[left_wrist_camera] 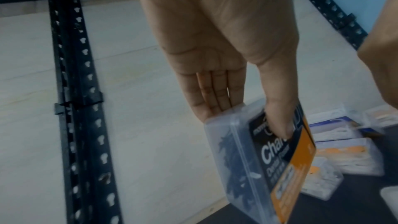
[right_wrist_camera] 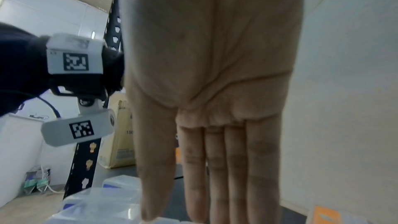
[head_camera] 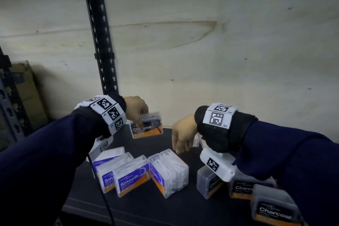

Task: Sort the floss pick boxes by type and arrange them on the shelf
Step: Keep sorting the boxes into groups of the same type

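Note:
My left hand pinches a clear Charcoal floss box with a black and orange label, thumb on the front and fingers behind, near the back of the dark shelf. The left wrist view shows that Charcoal box tilted under the thumb. My right hand hangs empty with straight fingers just above the shelf, right of the held box. Several blue-labelled Smooth boxes stand front left. Three Charcoal boxes sit front right, partly hidden by my right wrist camera.
A black perforated upright stands at the back left against a pale plywood back wall. A cardboard box sits on the neighbouring rack to the left. Bare shelf lies between the two groups of boxes.

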{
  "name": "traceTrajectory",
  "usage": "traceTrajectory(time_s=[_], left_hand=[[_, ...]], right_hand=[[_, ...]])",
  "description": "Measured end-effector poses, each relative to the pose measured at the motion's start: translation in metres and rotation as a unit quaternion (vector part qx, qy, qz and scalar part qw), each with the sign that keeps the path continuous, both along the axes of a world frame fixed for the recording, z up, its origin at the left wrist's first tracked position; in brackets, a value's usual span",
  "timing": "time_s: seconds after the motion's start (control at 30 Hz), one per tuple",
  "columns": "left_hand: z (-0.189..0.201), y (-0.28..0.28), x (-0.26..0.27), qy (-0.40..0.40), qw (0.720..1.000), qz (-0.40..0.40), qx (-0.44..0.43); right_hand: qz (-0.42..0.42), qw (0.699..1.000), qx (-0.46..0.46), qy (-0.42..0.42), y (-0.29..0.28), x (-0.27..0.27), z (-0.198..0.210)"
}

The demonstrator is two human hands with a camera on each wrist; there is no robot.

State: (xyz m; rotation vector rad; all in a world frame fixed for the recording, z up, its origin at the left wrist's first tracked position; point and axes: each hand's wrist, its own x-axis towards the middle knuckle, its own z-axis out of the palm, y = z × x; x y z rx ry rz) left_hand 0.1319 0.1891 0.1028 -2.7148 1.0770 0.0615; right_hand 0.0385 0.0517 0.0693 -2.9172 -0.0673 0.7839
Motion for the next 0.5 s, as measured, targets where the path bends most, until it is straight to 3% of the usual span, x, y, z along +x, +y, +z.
traceTrajectory(time_s=[0.2, 0.5], left_hand=[[-0.003, -0.042, -0.020, 0.016, 0.998, -0.061, -0.005], [-0.006, -0.125, -0.064, 0.013, 0.989, -0.147, 0.020]], right_hand=[[0.035, 0.997, -0.037, -0.063, -0.045, -0.074, 0.025], [-0.160, 0.977, -0.043, -0.133, -0.147, -0.205, 0.005]])
